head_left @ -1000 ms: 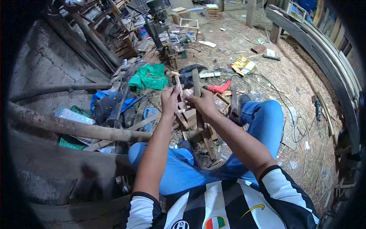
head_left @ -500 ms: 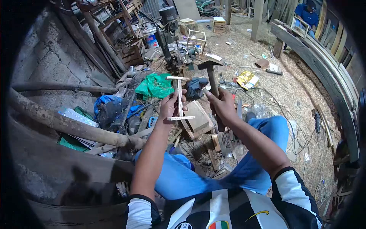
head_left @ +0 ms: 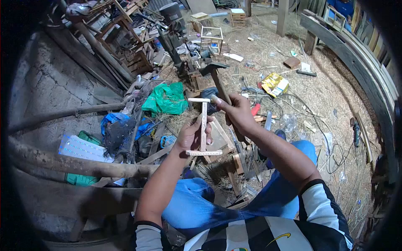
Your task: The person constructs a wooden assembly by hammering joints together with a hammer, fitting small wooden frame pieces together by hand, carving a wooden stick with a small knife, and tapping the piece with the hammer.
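My left hand (head_left: 193, 135) is closed round the middle bar of a small I-shaped wooden frame (head_left: 204, 125), which has a short crosspiece at each end. In my right hand (head_left: 239, 112) is a hammer (head_left: 221, 85), its dark head up and its handle slanting down through my fingers. My right thumb tip is at the right end of the frame's upper crosspiece; whether it presses on the wood I cannot tell. Below both hands sits a wooden block (head_left: 217, 136) with a flat top, partly hidden by the left hand and the frame.
A green plastic bag (head_left: 166, 98) lies beyond my left hand. A yellow packet (head_left: 274, 84) and loose cables rest on the shavings-covered floor at right. A wooden pole (head_left: 83, 161) crosses at left, long boards (head_left: 351, 62) stand at right, and a person in blue (head_left: 344, 7) is behind them.
The wooden frame has come lower and nearer to me in my left hand. My right hand has moved left with the hammer, bringing its thumb to the frame's upper crosspiece.
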